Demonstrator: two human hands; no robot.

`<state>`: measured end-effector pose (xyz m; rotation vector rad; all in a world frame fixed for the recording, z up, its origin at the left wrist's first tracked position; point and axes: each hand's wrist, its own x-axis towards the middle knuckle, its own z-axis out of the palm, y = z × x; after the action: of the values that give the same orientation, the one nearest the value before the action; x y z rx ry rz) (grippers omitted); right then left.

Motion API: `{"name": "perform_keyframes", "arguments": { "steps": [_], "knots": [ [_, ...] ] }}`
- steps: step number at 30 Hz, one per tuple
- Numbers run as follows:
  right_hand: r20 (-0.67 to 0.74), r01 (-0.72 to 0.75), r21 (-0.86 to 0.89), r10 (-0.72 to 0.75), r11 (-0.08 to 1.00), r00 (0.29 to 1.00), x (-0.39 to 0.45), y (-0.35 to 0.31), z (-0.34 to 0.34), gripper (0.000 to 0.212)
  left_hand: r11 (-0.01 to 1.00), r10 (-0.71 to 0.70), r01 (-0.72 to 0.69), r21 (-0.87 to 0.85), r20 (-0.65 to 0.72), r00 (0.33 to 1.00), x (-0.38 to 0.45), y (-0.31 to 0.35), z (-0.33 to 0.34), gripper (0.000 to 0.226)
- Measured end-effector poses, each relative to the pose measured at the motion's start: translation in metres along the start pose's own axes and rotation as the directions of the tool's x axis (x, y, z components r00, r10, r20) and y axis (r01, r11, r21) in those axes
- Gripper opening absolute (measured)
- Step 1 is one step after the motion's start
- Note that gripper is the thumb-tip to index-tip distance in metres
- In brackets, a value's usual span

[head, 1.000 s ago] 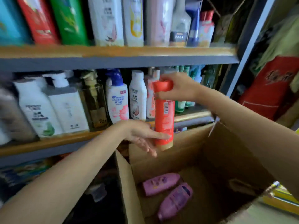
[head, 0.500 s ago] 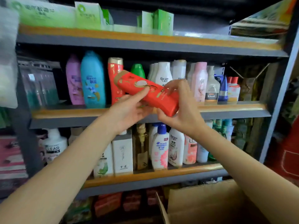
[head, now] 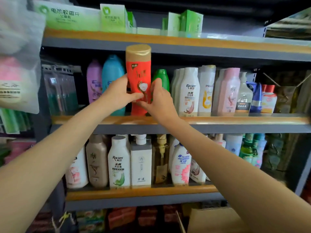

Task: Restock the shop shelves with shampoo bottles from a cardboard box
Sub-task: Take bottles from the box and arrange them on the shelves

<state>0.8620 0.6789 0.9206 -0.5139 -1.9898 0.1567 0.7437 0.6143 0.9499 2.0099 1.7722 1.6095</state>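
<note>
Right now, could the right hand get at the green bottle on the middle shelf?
Probably yes. The right hand sits just in front of the green bottle, nothing between them, but it grips the red bottle together with the left hand, so it must let go first.

"Raclen" on a white bottle (head: 191,91) — "head & shoulders" on another (head: 180,163).

Both my arms are stretched fwd and up, bare forearms converging toward the centre. L hand (head: 117,96) sits left, palm turned right, thumb curled across the front. R hand (head: 157,100) is just beside it on the right, fingers pointing up, thumb tucked low. Both hands are clasped on what I'm holding.
</note>
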Motion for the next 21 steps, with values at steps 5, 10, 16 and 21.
{"name": "perform_keyframes", "arguments": {
  "steps": [5, 10, 16, 21],
  "knots": [
    [-0.004, -0.040, 0.035, 0.040, 0.999, 0.999, 0.016, 0.005, 0.006, 0.049, 0.993, -0.063, 0.067, -0.099, 0.043, 0.997, 0.022, -0.009, -0.008, 0.045],
    [0.037, -0.051, 0.040, 0.049, 0.998, 0.998, 0.023, 0.009, 0.005, 0.049, 0.993, -0.059, 0.070, -0.099, 0.113, 0.992, 0.029, -0.011, -0.011, 0.050],
    [0.132, -0.099, -0.012, 0.099, 0.995, 0.986, 0.018, 0.020, 0.014, 0.047, 0.983, -0.125, 0.149, -0.107, 0.203, 0.971, 0.027, -0.026, -0.003, 0.051],
    [0.123, -0.135, -0.063, 0.142, 0.989, 0.982, 0.014, 0.022, 0.020, 0.042, 0.957, -0.260, 0.279, -0.079, 0.191, 0.947, 0.030, -0.032, 0.002, 0.052]
  ]
}}
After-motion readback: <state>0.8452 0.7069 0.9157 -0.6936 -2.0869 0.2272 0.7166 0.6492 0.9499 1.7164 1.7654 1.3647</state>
